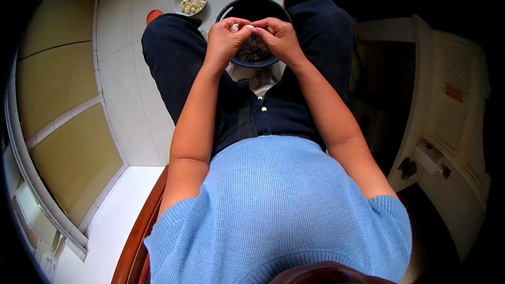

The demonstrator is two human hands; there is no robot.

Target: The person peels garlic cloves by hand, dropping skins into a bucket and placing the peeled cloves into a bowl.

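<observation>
Over a dark bucket (235, 61) between my knees, my two hands meet at the fingertips. My left hand (223, 42) is closed, with one pale garlic clove (234, 28) tucked among its fingers. A second garlic clove (251, 29) is pinched where the fingertips of both hands come together. The fingers of my right hand (282, 38) are bent and pressed on that clove; a tannish piece (271, 30) shows beside them, too small to name surely. Dark, loose bits (252, 51) lie inside the bucket, partly hidden by my hands.
A white bowl (178, 1) of peeled garlic cloves (192, 3) stands on the tiled floor (118, 81), beyond my left knee. My legs flank the bucket. A wooden chair edge (142, 226) is at lower left, and a pale cabinet-like piece (421, 89) stands at right.
</observation>
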